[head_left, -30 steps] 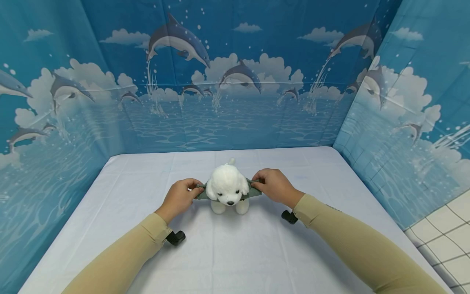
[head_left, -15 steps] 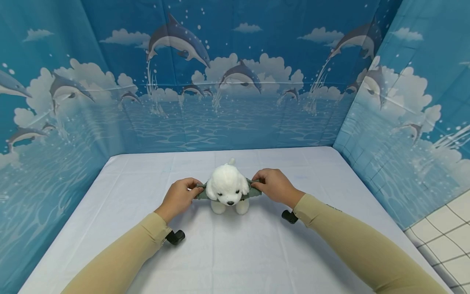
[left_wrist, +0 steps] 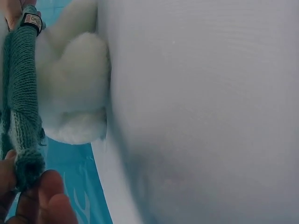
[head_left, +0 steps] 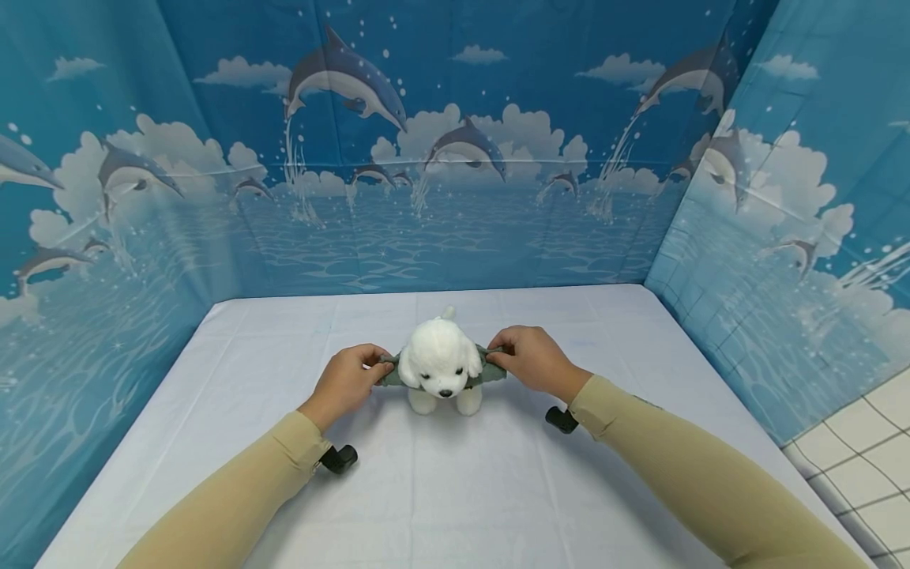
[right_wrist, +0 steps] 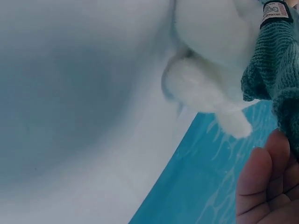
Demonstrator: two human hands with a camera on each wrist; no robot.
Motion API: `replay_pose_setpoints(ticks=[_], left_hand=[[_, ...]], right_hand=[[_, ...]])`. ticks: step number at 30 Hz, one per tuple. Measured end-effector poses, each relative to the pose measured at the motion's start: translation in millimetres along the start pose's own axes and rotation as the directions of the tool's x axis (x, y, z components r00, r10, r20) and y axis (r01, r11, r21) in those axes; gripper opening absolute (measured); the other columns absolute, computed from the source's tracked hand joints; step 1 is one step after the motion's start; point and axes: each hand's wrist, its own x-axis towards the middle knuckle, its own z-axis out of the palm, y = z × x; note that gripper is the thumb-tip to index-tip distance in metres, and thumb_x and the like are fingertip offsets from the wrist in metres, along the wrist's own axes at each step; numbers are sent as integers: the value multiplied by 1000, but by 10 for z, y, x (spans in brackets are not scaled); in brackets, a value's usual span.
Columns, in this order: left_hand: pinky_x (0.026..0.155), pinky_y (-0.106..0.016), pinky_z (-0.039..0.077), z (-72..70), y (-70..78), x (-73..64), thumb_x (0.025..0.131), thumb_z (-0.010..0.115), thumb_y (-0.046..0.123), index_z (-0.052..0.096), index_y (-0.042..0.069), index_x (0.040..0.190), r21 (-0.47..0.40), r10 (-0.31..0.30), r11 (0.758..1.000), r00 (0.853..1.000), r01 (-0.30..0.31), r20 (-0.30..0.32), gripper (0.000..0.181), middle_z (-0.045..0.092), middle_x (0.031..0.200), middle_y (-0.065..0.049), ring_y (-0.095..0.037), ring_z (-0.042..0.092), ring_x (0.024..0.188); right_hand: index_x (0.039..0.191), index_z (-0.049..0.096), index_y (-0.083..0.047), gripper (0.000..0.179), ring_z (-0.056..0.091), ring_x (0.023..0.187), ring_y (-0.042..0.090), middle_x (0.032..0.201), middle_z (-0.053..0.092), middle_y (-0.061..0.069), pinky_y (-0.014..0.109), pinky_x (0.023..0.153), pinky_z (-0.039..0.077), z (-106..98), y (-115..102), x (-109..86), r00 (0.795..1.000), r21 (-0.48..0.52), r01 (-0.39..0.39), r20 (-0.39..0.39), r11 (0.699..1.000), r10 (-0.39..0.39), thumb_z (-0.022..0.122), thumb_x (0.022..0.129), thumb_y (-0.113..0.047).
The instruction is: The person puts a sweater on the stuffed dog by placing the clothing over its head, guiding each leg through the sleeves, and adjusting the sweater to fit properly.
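Practically no mvmt vs. a sec ago: L hand (head_left: 346,378) & R hand (head_left: 533,359) each pinch an end of the green ribbed knit (head_left: 495,374) w/ small label (right_wrist: 275,10), by the plush dog (head_left: 439,359). Dog's white, fluffy, dark-eyed, dark-nosed, upright btwn hands on white tabletop (head_left: 455,498). Count: 1 dog, 1 knit, 2 hands, 2 blk wrist devices (head_left: 340,459).

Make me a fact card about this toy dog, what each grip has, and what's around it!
dog: white, plush, face toward the head camera
knit: green, sticking out on both sides of the dog, with a small label
left grip: pinches one end of the knit
right grip: pinches the other end
table: white, under the dog
backdrop: blue, printed with dolphins
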Motion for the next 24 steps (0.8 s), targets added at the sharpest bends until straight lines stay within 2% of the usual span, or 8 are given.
replay_pose_setpoints(ticks=[6,11,14,16,20,24], left_hand=[[82,-38,58,-72,26,-6,104,69,30,75,20,117,27,14,1000,1000,-15,27,17,76,103,4,-17,71,96],[89,-43,59,-158,100,-28,106,66,30,72,17,128,45,24,999,997,-27,75,26,74,118,-2,-26,70,112],[92,-46,59,-203,159,-53,109,61,30,66,16,139,65,34,997,996,-40,80,34,70,131,-7,-29,68,119],[95,-47,58,-221,208,-71,110,58,31,63,17,143,69,37,997,997,-41,63,36,67,138,-6,-30,66,124],[100,-49,56,-224,311,-116,112,52,33,61,18,145,61,95,994,996,-94,-3,38,64,145,-4,-29,63,129],[104,-47,55,-191,431,-181,111,54,35,60,15,147,31,193,981,978,-192,-76,41,63,145,-4,-27,62,129]], right_hand=[[105,79,-12,11,62,72,12,91,73,0,33,64,53,-57,-26,-15,1000,35,12,11,999,-12,73,101,-21],[106,79,-13,12,63,74,13,92,73,-1,34,66,54,-96,-41,-32,999,67,46,9,997,-47,73,101,-22],[108,79,-14,13,65,80,13,97,74,0,34,70,56,-104,-32,-38,998,82,63,5,995,-64,73,102,-24],[109,79,-14,14,65,83,15,101,74,0,34,71,56,-109,-28,-45,998,100,67,2,993,-68,72,102,-24],[112,79,-15,15,66,85,22,106,73,2,36,72,56,-120,-33,-51,998,141,66,-1,988,-66,70,103,-24],[113,79,-15,16,64,82,21,106,73,2,36,69,55,-121,-28,-44,997,138,80,-4,987,-80,68,105,-24]])
